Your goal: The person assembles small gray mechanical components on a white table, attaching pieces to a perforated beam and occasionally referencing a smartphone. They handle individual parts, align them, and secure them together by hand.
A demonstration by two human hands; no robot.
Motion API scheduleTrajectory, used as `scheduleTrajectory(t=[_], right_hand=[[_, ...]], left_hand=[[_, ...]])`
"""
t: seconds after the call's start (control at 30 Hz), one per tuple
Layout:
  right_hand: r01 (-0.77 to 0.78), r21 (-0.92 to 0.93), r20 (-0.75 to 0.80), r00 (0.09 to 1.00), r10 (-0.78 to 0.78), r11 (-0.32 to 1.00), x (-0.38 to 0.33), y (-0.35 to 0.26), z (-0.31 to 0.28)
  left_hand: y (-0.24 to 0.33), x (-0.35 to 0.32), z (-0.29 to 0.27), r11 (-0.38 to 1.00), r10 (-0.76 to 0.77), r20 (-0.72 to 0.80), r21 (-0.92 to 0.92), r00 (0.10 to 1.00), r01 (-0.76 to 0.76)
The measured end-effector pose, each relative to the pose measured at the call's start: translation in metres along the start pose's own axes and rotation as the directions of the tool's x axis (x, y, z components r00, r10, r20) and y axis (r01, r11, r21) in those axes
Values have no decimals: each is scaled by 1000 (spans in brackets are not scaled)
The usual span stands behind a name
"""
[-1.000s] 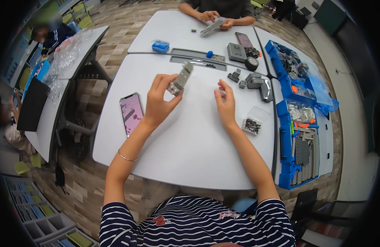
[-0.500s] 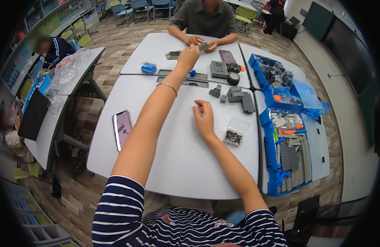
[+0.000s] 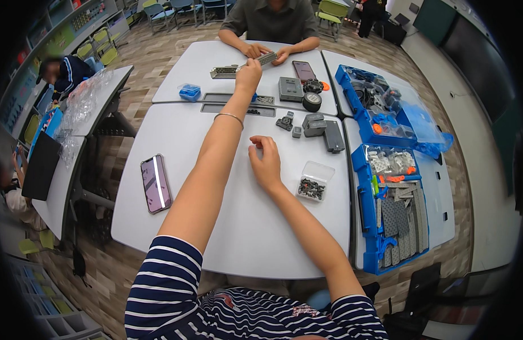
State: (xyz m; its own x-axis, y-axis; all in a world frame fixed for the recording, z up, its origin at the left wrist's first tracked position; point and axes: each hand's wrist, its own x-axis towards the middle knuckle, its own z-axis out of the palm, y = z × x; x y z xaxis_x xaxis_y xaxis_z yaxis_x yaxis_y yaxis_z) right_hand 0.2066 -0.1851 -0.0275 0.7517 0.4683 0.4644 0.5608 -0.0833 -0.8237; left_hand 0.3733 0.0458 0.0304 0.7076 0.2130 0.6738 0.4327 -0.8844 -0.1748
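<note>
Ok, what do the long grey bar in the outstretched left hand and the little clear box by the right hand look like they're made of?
The grey bar in the left hand looks like matte moulded plastic: flat uniform grey, no metallic glint, though it is too small to be sure. The clear box near the right hand looks like thin glossy transparent plastic; small dark parts show through its walls.

Bright, even indoor light from overhead; no hard glare. White surface [image 3: 159, 141] reflects softly, near blown out at centre. Shadows faint, short: thin one under left arm, small one beside right hand [image 3: 266, 164]. Phone [image 3: 156, 183] screen shows pale streak of reflection. Strong fisheye: surface edges bow, floor curves, black vignette fills corners. Centre sharp; rim soft, smeared. Face at far left blurred.
</note>
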Motion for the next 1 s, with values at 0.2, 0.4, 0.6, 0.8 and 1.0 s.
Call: scheduleTrajectory(t=[0.2, 0.4, 0.6, 0.8, 1.0], right_hand=[[-13, -6, 33, 999, 13, 1000, 1, 1, 0], [-55, -4, 59, 997, 55, 998, 1, 1, 1], [-52, 3, 62, 997, 52, 999, 1, 2, 0], [-52, -8, 63, 997, 52, 999, 0, 0, -1], [-29, -45, 36, 999, 31, 999, 1, -4, -1]], left_hand=[[-2, -8, 13, 996, -57, -2, 70, 998, 57], [-14, -9, 18, 994, -105, 47, -35, 993, 106], [-14, -24, 25, 983, -159, 88, -80, 983, 166], [-22, -32, 29, 951, -168, 146, -237, 975, 199], [-28, -37, 25, 962, -124, 297, -196, 947, 188]])
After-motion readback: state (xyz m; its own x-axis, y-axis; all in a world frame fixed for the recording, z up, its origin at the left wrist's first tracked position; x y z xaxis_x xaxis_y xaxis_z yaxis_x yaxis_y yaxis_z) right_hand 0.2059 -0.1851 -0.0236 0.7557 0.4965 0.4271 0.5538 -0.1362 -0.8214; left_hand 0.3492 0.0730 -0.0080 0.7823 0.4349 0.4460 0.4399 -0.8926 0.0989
